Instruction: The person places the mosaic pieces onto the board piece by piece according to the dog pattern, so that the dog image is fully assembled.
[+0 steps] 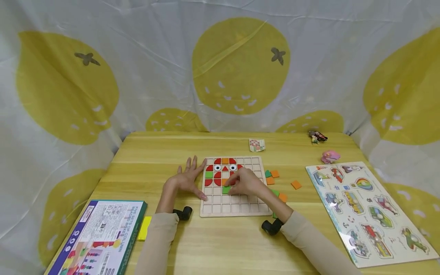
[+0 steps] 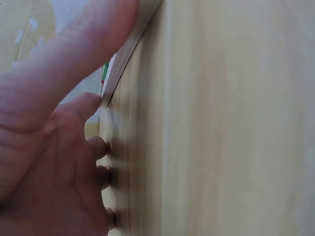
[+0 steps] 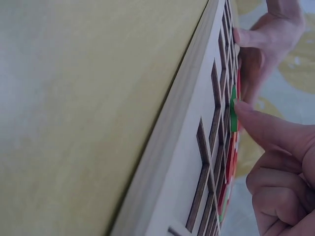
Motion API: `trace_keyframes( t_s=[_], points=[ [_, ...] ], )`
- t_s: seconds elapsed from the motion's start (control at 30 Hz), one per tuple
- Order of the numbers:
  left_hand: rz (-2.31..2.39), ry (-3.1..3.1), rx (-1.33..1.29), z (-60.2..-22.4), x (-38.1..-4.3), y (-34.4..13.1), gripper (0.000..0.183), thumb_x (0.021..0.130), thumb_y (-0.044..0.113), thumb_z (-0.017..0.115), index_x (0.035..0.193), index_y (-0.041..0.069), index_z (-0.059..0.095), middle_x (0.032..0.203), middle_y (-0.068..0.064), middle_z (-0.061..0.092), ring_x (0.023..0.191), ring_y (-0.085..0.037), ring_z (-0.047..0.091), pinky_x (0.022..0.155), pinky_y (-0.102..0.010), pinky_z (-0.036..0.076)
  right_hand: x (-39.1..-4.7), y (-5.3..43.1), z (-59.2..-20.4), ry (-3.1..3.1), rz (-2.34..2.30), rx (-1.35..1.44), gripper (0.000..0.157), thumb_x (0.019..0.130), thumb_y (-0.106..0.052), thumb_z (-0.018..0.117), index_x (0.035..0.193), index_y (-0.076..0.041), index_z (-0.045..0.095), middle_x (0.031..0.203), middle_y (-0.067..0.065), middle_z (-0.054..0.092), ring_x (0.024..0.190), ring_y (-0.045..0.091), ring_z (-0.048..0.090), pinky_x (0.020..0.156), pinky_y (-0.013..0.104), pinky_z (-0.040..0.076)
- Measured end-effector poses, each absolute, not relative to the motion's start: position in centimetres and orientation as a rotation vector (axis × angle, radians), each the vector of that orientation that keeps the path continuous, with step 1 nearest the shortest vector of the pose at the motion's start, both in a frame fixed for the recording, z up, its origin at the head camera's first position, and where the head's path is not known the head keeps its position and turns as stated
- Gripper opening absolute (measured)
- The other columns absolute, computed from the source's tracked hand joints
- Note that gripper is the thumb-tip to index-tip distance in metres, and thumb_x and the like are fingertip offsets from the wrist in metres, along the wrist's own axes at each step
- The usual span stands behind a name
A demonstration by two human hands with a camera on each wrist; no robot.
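Note:
A wooden grid board (image 1: pixel 214 209) lies on the table, its upper cells filled with red, orange, green and eye-patterned square tiles. My left hand (image 1: pixel 186 180) is spread along the board's left side, with thumb and index finger touching its edge. Over the middle of the grid, my right hand (image 1: pixel 245 181) pinches a green tile (image 1: pixel 225 190) just below an orange one. In the right wrist view the thumb presses on that green tile (image 3: pixel 234 115), which stands tilted above the cells. The far side of the tile is hidden by the fingers.
Loose orange tiles (image 1: pixel 296 185) and green ones lie right of the board. A small pattern card (image 1: pixel 257 145) is behind it. A picture puzzle (image 1: pixel 343 206), a pink toy (image 1: pixel 330 156) and small figures (image 1: pixel 317 136) occupy the right; a box (image 1: pixel 103 233) lies front left.

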State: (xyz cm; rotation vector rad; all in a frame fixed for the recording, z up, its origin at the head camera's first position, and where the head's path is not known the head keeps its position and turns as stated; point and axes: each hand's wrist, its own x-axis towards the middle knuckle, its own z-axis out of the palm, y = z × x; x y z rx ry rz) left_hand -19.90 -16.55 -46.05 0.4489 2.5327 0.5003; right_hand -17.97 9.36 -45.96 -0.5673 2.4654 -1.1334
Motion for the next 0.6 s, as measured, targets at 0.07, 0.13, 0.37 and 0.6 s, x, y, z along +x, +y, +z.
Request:
trace_keyframes(
  t_s=[0.07,0.13,0.37,0.6],
  points=[
    [0.505,2.535,0.449,-46.1,-19.8,-16.6,0.137,0.059,0.058,0.085,0.156,0.022,-0.005,0.158,-0.021,-0.023,0.146,-0.042,-0.024,0.112,-0.071,-0.009,-18.0,9.2,-46.1,2.476,-1.131,-0.553,0.016,0.070,-0.012,0.086,0.085,-0.015,0.079,0.070,-0.001,0.067,0.060,0.012,0.042,0.051,0.022,0.034],
    [0.497,2.539,0.445,-46.1,-19.8,-16.6,0.138,0.059,0.058,0.085,0.156,0.022,-0.006,0.158,-0.021,-0.024,0.146,-0.042,-0.024,0.112,-0.070,-0.009,-18.1,9.0,-46.3,2.473,-1.140,-0.552,0.016,0.069,-0.012,0.086,0.084,-0.015,0.079,0.069,-0.002,0.066,0.061,0.012,0.041,0.051,0.022,0.034],
    [0.500,2.534,0.440,-46.1,-19.9,-16.6,0.139,0.058,0.059,0.085,0.156,0.022,-0.006,0.158,-0.021,-0.024,0.146,-0.042,-0.024,0.112,-0.071,-0.009,-18.3,9.2,-46.4,2.397,-1.176,-0.602,0.019,0.074,-0.015,0.083,0.092,-0.015,0.079,0.054,-0.003,0.049,0.050,0.009,0.034,0.049,0.020,0.030],
    [0.521,2.524,0.455,-46.2,-20.1,-16.5,0.139,0.058,0.057,0.086,0.156,0.020,-0.005,0.158,-0.021,-0.024,0.145,-0.043,-0.024,0.111,-0.071,-0.009,-17.6,16.7,-44.8,2.459,-1.221,-0.416,0.022,0.081,-0.017,0.078,0.103,-0.012,0.076,0.055,-0.003,0.033,0.051,0.013,0.027,0.048,0.022,0.024]
  ],
)
